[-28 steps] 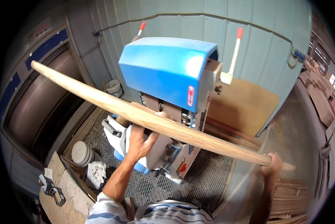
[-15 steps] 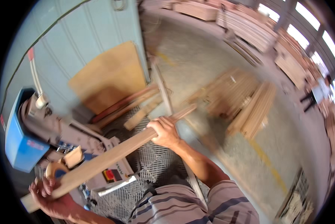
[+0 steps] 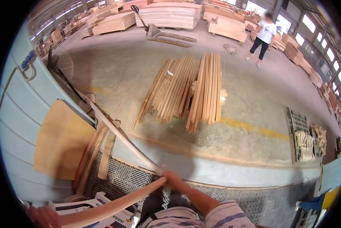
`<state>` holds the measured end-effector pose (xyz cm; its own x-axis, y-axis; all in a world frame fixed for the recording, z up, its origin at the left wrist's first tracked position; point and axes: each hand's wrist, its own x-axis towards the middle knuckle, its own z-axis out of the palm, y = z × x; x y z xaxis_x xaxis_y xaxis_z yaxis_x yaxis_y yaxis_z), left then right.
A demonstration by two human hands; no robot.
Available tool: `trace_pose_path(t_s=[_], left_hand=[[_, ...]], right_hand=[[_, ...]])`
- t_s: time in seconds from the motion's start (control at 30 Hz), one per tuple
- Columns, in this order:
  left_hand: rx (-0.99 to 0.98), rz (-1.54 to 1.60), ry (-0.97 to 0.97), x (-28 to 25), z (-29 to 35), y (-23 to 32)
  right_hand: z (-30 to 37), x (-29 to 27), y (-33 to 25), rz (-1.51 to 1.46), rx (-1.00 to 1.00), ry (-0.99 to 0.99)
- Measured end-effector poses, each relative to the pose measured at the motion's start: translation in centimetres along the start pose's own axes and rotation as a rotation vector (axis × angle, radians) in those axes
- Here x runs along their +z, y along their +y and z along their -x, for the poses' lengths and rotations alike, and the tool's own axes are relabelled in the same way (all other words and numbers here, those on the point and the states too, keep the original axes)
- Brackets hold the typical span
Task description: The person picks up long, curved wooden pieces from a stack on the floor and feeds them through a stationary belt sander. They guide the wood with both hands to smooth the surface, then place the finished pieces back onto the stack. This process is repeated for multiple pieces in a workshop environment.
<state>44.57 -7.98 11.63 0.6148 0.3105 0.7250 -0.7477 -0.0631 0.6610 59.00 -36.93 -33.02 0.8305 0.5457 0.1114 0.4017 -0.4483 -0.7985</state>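
The left hand (image 3: 44, 217), blurred at eight o'clock, is at the board's (image 3: 115, 207) near end; how tightly it closes I cannot tell. The board slants across seven o'clock over a white machine (image 3: 119, 220). The right hand (image 3: 173, 180), at six, is wrapped round its far end. Beyond, at twelve, lie strips (image 3: 206, 91), then a pallet truck (image 3: 154, 32).

The floor (image 3: 254, 95) bears a wide stack of wooden strips (image 3: 172, 89), a narrower stack (image 3: 207, 89) and a pallet jack (image 3: 154, 32).
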Motion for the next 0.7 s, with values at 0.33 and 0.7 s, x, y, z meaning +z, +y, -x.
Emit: trace_pose_path(t_s=[0.33, 0.7], left_hand=[[-0.283, 0.510, 0.037, 5.1, -9.3, -14.0], [-0.425, 0.250, -0.005, 11.6, -18.4, -28.8]], right_hand=[[7.9, -2.3, 4.1, 0.223, 0.572, 0.361], [1.3, -3.8, 0.1, 0.138, 0.693, 0.498]])
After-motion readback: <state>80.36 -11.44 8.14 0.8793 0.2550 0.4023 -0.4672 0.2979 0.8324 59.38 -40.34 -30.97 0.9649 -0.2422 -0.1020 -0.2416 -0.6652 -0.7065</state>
